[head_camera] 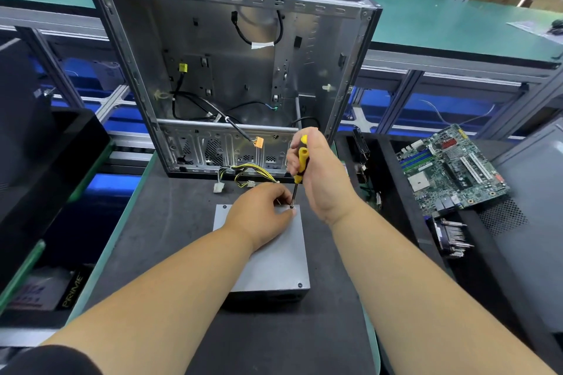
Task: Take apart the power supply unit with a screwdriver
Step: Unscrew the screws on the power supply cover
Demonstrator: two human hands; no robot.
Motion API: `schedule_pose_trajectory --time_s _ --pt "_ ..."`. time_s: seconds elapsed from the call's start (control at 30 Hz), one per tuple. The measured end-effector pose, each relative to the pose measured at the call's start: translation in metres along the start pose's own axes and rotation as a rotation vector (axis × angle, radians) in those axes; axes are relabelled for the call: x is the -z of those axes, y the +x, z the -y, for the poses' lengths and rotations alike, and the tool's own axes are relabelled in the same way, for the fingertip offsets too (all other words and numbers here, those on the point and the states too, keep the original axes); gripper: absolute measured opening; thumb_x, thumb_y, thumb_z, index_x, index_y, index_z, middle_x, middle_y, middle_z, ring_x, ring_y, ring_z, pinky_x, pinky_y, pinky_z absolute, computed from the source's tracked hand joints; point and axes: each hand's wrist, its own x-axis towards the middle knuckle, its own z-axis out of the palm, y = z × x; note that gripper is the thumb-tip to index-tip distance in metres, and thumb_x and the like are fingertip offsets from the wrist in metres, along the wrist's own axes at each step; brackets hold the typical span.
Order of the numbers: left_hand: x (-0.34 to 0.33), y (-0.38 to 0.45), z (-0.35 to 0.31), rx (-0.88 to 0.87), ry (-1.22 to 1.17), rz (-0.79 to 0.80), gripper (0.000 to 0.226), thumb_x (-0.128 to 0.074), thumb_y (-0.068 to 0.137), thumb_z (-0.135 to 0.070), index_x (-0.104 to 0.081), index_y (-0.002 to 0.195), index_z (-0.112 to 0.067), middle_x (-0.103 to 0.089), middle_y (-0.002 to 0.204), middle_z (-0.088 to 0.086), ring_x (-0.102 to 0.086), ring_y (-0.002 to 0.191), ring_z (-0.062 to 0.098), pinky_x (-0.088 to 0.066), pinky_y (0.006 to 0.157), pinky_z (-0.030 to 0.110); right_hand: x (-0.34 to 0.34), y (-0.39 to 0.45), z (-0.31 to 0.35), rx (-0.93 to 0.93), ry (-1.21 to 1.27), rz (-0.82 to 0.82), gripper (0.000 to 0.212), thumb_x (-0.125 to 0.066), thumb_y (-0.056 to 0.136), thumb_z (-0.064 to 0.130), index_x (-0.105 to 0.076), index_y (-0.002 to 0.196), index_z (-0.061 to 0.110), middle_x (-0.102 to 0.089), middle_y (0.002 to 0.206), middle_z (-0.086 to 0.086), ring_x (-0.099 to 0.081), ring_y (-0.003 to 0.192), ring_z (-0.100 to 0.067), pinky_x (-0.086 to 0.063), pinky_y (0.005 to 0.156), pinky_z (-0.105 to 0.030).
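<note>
A grey metal power supply unit [274, 256] lies flat on the dark mat, its yellow and black cable bundle [246, 175] trailing toward the case. My right hand [323, 176] grips a yellow and black screwdriver [300, 166] held nearly upright, its tip set on the screw at the unit's far right corner. My left hand [262, 216] rests on the lid with its fingertips curled close around the screwdriver's shaft near the tip. Screws show at the far left corner and the near right corner [299, 285].
An emptied computer case [231, 70] stands open just behind the unit. A motherboard [451, 167] and a heatsink [451, 237] lie on the black surface to the right. Dark bins sit at the left, and a green bench runs behind.
</note>
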Motion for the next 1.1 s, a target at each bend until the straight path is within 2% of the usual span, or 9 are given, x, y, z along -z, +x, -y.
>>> schedule_pose_trajectory --time_s 0.1,0.23,0.33,0.4,0.5,0.8,0.93,1.1 --pt "0.000 0.000 -0.001 -0.001 0.012 -0.003 0.013 -0.069 0.082 -0.037 -0.056 0.077 -0.036 -0.061 0.090 -0.013 -0.056 0.089 0.009 -0.051 0.083 0.032 -0.003 0.003 -0.003 0.029 0.026 0.018 0.015 -0.045 0.089 0.033 -0.051 0.080 0.023 -0.042 0.061 0.005 -0.038 0.058 -0.015 -0.035 0.067 -0.033" --pt "0.000 0.000 -0.001 0.010 -0.003 -0.016 0.011 -0.069 0.082 -0.038 -0.059 0.080 -0.035 -0.062 0.091 -0.013 -0.056 0.089 0.008 -0.051 0.082 0.031 0.003 0.006 0.003 0.011 0.071 0.021 0.021 -0.049 0.092 0.036 -0.051 0.083 0.017 -0.055 0.070 0.005 -0.053 0.069 -0.016 -0.044 0.078 -0.036" --pt "0.000 -0.001 -0.001 0.006 -0.006 -0.012 0.011 -0.069 0.082 -0.038 -0.058 0.081 -0.035 -0.061 0.091 -0.013 -0.057 0.090 0.010 -0.052 0.082 0.032 0.004 0.006 0.006 -0.014 0.134 0.081 0.021 -0.050 0.098 0.027 -0.058 0.087 0.012 -0.060 0.078 0.003 -0.057 0.074 -0.015 -0.049 0.080 -0.033" --pt "0.000 -0.001 -0.001 0.007 -0.007 -0.016 0.011 -0.069 0.082 -0.038 -0.058 0.080 -0.035 -0.061 0.091 -0.013 -0.057 0.090 0.010 -0.051 0.082 0.032 0.000 0.005 0.005 -0.002 0.170 0.069 0.022 -0.047 0.102 0.022 -0.058 0.088 0.009 -0.056 0.076 0.001 -0.053 0.071 -0.014 -0.048 0.077 -0.031" --pt "0.000 -0.001 -0.001 0.003 -0.010 -0.014 0.012 -0.069 0.081 -0.038 -0.057 0.078 -0.035 -0.061 0.089 -0.013 -0.057 0.088 0.009 -0.052 0.082 0.032 -0.007 0.004 0.003 0.034 0.197 0.039 0.024 -0.043 0.099 0.025 -0.054 0.085 0.008 -0.045 0.068 -0.001 -0.042 0.064 -0.014 -0.039 0.066 -0.025" --pt "-0.001 -0.001 0.000 0.001 -0.014 -0.009 0.012 -0.069 0.082 -0.039 -0.057 0.080 -0.036 -0.062 0.092 -0.013 -0.057 0.088 0.008 -0.051 0.082 0.031 -0.005 0.014 0.003 0.029 0.269 0.029 0.031 -0.034 0.094 0.019 -0.042 0.066 0.010 -0.030 0.050 0.001 -0.024 0.049 -0.015 -0.026 0.050 -0.024" --pt "-0.001 -0.001 0.001 -0.007 -0.007 -0.017 0.011 -0.069 0.081 -0.039 -0.058 0.082 -0.037 -0.061 0.092 -0.013 -0.055 0.088 0.007 -0.050 0.081 0.029 0.001 0.018 0.005 -0.002 0.314 0.117 0.034 -0.030 0.088 0.016 -0.040 0.056 0.013 -0.026 0.044 0.003 -0.017 0.043 -0.011 -0.021 0.043 -0.021" --pt "0.000 -0.001 0.000 -0.016 0.018 -0.016 0.013 -0.069 0.081 -0.040 -0.056 0.082 -0.038 -0.060 0.092 -0.013 -0.055 0.088 0.008 -0.050 0.078 0.028 0.007 0.022 0.012 -0.096 0.277 0.263 0.024 -0.035 0.074 0.024 -0.038 0.052 0.014 -0.023 0.042 0.003 -0.013 0.044 -0.010 -0.015 0.044 -0.021"
